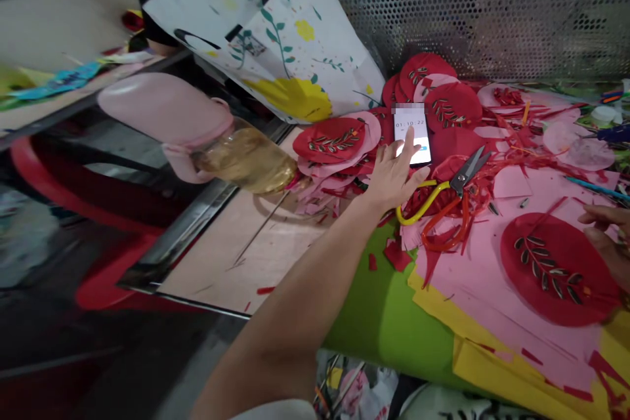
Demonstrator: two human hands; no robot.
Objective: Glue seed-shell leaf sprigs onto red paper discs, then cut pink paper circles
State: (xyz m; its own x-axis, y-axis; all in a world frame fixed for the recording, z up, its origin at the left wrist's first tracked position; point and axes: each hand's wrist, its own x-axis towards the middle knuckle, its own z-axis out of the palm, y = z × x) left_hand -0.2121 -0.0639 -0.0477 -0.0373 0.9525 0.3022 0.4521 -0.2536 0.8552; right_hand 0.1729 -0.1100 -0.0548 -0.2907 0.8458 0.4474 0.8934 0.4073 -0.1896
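Note:
My left hand (394, 174) reaches over a phone (418, 152) with a lit timer screen. Its index finger rests on the screen and the other fingers are spread, gripping nothing. Just beside the wrist lie scissors (460, 184) with one yellow and one orange handle, blades apart. At the right edge, my right hand (613, 252) is partly cut off by the frame. It seems to hold the rim of a red paper disc (546, 262) with a dark leafy sprig pattern, above pink paper (482, 282). Some of its fingers are hidden.
More red discs (329, 141) and pink scraps are heaped around the phone. A pink-capped bottle (246, 157) of yellowish liquid lies tilted on the left. Behind stand a flowered bag (295, 39) and a perforated metal panel (482, 6). A red stool (113, 275) is below left.

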